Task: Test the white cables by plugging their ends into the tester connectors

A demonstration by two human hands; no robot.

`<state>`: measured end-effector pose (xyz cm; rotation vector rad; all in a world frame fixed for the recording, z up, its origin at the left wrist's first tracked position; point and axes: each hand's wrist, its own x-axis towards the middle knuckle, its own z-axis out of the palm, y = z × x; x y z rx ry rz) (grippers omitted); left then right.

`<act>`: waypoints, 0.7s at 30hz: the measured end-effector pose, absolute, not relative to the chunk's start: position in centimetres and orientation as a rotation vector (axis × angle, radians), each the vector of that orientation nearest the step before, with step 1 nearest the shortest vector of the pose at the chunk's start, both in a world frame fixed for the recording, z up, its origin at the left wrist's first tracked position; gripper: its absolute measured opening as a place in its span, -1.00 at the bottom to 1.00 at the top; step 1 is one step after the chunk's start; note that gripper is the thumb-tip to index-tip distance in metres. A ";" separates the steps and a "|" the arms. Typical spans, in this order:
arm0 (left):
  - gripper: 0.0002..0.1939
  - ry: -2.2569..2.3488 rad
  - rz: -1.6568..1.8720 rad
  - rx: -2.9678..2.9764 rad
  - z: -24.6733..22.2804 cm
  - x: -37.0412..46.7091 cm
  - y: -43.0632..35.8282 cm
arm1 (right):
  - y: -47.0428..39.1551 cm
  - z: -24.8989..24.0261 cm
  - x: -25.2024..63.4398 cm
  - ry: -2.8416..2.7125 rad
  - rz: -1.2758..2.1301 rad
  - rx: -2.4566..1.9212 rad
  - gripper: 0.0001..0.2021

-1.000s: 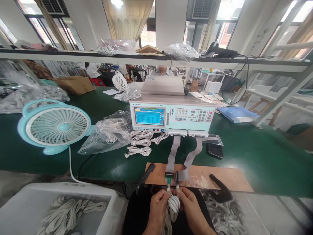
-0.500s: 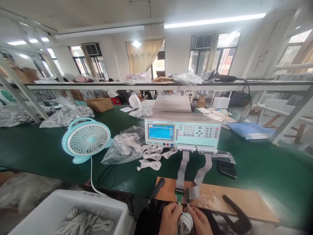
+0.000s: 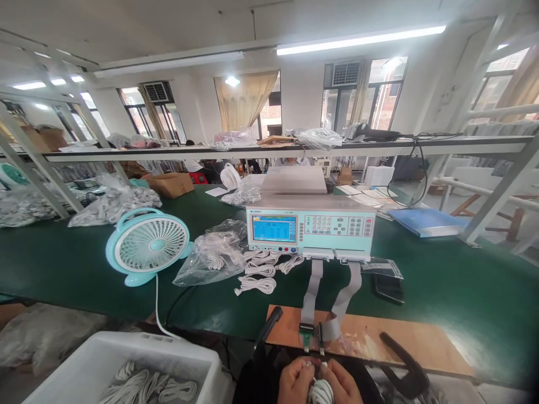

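Low in the head view, my left hand [image 3: 295,380] pinches one plug end of a coiled white cable [image 3: 321,392]. My right hand [image 3: 342,381] grips the cable's other end, and the coil hangs between both hands. Just beyond the fingertips, a small gap away, are a green circuit-board connector [image 3: 306,338] and a dark upright connector [image 3: 321,339]. Grey ribbon cables [image 3: 310,292] run from these to a pale-green tester [image 3: 339,244] with a lit blue screen. The lower parts of both hands are cut off by the frame edge.
A wooden board [image 3: 379,341] lies along the green table's [image 3: 446,286] front edge. Several coiled cables [image 3: 257,284] and a plastic bag [image 3: 206,264] lie before the tester. A fan [image 3: 147,247] stands left, above a white bin [image 3: 197,343] holding cables. Black armrests flank the hands.
Both hands have drawn back toward me, and the cable's ends have come away from the two connectors. The text on the tester's screen has changed.
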<state>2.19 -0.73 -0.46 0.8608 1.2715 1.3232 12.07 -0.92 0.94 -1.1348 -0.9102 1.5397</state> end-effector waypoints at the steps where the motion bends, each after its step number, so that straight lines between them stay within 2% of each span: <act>1: -0.64 1.261 1.300 0.861 -0.5 2.3 -1.3 | -1.2 1.2 12.9 -0.984 1.535 -1.150 -0.58; 6: -0.58 1.174 1.102 0.427 0.8 1.9 -3.7 | -2.1 1.7 21.8 -1.405 1.301 -1.442 -0.62; 10: -0.61 0.903 1.169 0.141 1.8 1.8 -3.9 | -3.7 1.3 27.2 -1.683 0.870 -1.758 -0.83; 12: -0.64 0.870 1.168 0.149 2.0 2.7 -3.9 | -4.8 1.4 26.3 -1.724 0.936 -1.695 -0.86; 15: -0.66 0.927 1.180 0.346 2.0 4.3 -4.0 | -5.9 1.7 21.8 -1.779 1.241 -1.375 -0.88; 21: -0.77 1.073 1.133 0.555 2.2 4.8 -4.8 | -5.6 2.0 16.7 -1.625 1.357 -1.184 -0.89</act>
